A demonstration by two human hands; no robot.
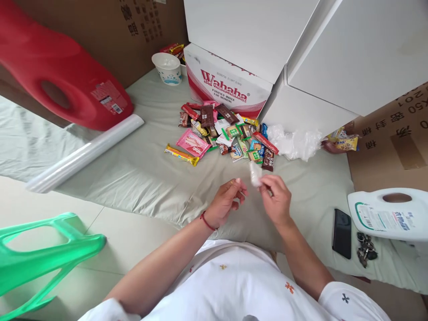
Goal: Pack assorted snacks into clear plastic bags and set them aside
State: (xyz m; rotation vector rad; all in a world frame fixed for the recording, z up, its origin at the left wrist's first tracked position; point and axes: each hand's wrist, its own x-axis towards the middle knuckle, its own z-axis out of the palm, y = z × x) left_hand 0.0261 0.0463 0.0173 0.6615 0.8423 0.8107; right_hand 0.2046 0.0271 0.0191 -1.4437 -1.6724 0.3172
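Small, crumpled, whitish plastic piece [255, 173], nearly upright, in the right fingers [268, 179]

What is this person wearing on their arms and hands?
The left hand has a thin red bracelet at its wrist; the right hand shows none. Neither wears a glove. The sleeves are short and white, the right one bearing a small dark figure.

The wad [256, 174] is looking like thin, crumpled, translucent plastic. The snack wrappers [232, 131] are showing a glossy plastic finish, while the sheet [154, 185] is appearing as matt, creased cloth. The red jug [82, 67] and stool [20, 264] are gleaming in smooth plastic, and the keys [366, 249] are glinting like metal.
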